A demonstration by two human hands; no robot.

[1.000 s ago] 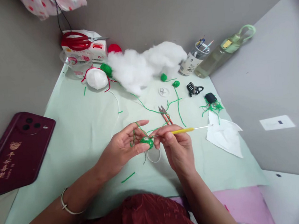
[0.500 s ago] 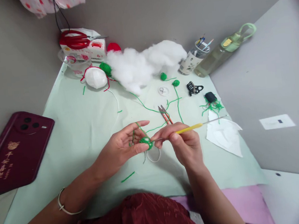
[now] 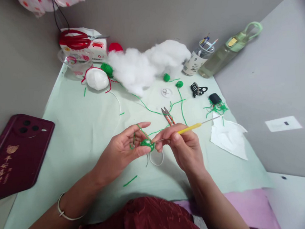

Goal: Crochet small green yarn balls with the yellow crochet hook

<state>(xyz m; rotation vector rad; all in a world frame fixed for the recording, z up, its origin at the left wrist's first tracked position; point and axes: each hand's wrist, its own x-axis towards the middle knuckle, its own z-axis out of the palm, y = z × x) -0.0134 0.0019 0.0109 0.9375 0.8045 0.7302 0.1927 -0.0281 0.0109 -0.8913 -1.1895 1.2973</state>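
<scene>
Between thumb and fingers my left hand pinches a small green crochet piece. Green yarn runs taut over its raised index finger. My right hand is closed round the yellow handle of a crochet hook; the hook's thin metal tip reaches the green piece, and whether it is inside a stitch is hard to see. A white yarn loop hangs below the piece. Just beyond my right hand lie thread snips with orange handles.
White stuffing is heaped at the back, beside a white yarn ball and a tissue pack with red scissors on it. To the right are a pen cup, a bottle, a hair claw and white paper. A phone is at left.
My right hand and the crochet hook have shifted slightly left, toward the green piece. The left hand holds the piece almost as before, a little further left.
</scene>
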